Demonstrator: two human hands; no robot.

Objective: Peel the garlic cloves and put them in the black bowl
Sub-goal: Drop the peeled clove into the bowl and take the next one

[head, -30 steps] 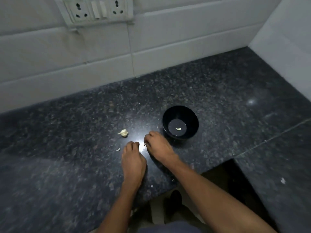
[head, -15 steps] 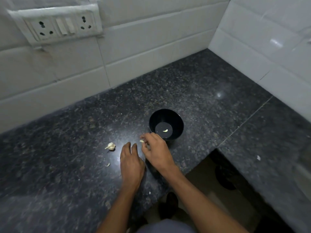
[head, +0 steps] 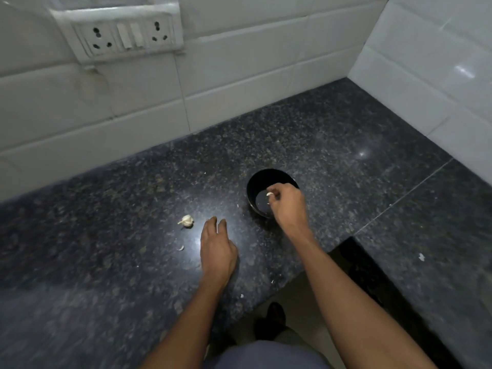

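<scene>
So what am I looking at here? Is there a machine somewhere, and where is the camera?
No machine: a person works with bare hands, and the one camera sits on their head, looking down. The right hand is over the black bowl, its curled fingers by a pale garlic clove; whether they pinch it is hard to tell. The left hand rests on the dark granite counter, holding nothing. Left of it lies a garlic piece still in its skin, and nearer, a scrap of peel. On the tiled wall is a socket panel.
</scene>
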